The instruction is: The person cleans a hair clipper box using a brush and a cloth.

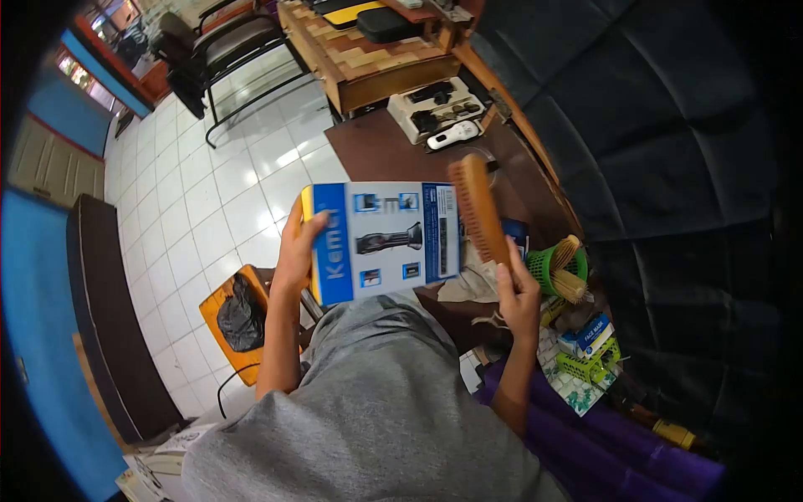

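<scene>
My left hand [299, 247] grips the left end of a blue and white Kemei box [386, 280], its thumb on the front face. A black hair clipper is printed on the box, and a yellow side shows at its left edge. In my right hand [520, 299] is a wooden brush [478, 205], held upright by its lower end, with reddish-brown bristles facing the box. The brush stands at the box's right edge; whether they touch I cannot tell.
A white tray [404, 113] of clipper parts and a white clipper [453, 135] lie on the brown surface ahead. Right of me are a green basket [542, 266] with brushes and a face mask box [592, 335]. A stool [213, 314] with a black bag is at left.
</scene>
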A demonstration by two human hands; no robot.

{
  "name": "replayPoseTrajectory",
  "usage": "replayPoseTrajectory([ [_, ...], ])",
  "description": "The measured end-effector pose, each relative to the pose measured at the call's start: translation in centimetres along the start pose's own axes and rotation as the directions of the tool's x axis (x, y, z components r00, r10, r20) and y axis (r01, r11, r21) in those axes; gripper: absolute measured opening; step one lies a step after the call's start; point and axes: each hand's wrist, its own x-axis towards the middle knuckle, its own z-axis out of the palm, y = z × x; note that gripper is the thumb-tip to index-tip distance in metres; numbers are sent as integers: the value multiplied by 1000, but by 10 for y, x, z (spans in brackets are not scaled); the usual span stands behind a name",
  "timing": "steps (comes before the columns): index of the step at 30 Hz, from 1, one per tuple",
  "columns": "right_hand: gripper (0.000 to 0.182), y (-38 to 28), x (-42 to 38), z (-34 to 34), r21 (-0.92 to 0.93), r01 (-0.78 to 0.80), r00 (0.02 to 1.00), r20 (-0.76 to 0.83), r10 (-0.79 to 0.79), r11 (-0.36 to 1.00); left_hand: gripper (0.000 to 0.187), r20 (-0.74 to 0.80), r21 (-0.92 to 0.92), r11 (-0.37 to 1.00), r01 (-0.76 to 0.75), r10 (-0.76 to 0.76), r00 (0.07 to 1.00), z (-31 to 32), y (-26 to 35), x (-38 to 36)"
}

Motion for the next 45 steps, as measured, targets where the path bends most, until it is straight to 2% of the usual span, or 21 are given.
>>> replayPoseTrajectory([
  [1,45,-4,0,8,-10,145,989,-1,-145,989,89,1,220,965,-146,149,989,17,19,-4],
  [3,44,-10,-7,16,107,-16,991,132,1,994,108,-3,618,758,-208,267,964,33,34,-4],
  [5,44,-8,-11,25,96,9,990,139,-23,995,120,114,802,489,-343,439,891,43,29,9],
  [7,44,-6,-14,32,112,75,991,104,-87,991,119,111,863,411,-294,414,904,55,33,16],
  [11,44,-19,-20,32,27,21,993,114,-24,999,121,142,850,448,-279,316,938,64,39,27],
  [14,44,-20,-21,37,50,133,987,79,-137,990,117,390,686,549,-478,277,878,63,42,38],
  [19,45,-29,-10,40,-46,43,997,63,-40,998,108,427,512,741,-435,221,877,53,32,42],
  [21,45,-12,-5,42,-119,261,961,-59,-270,958,110,430,481,778,-405,193,882,52,17,36],
  [23,46,-18,-7,37,-85,229,971,-53,-234,970,118,426,477,662,-578,401,811,49,-8,23],
  [26,48,-44,-6,28,-126,155,987,-11,-158,980,121,291,411,722,-557,476,830,65,-34,10],
  [28,50,-65,-8,23,-79,344,927,188,-325,936,117,326,386,707,-592,496,805,63,-44,14],
  [29,52,-76,-11,21,-141,291,922,306,-238,946,115,271,200,754,-626,571,775,69,-52,15],
  [31,51,-78,-6,23,-215,335,899,365,-243,917,110,268,68,806,-588,553,789,69,-43,9],
  [33,50,-65,11,17,-309,242,941,305,-145,920,104,318,467,696,-545,443,838,66,-32,10],
  [34,49,-38,23,15,-384,237,968,168,-185,892,100,304,484,689,-539,445,842,69,-27,7],
  [35,49,-28,38,4,-330,139,989,90,-115,934,100,304,480,691,-541,447,841,72,-27,8],
  [37,47,-39,58,-14,-480,-17,997,-76,-22,877,99,286,473,689,-549,469,835,74,-29,8],
  [38,47,-42,58,-15,-483,-11,997,-74,-29,876,100,285,452,719,-528,444,849,75,-28,9],
  [41,46,-58,44,-12,-276,207,978,32,-206,939,102,283,433,750,-500,413,866,75,-30,8],
  [43,46,-80,32,-6,-108,180,858,503,-103,978,101,326,445,697,-562,458,827,72,-43,15],
  [45,46,-73,35,-1,-129,151,882,466,-74,980,101,373,459,638,-618,493,786,70,-44,13],
])
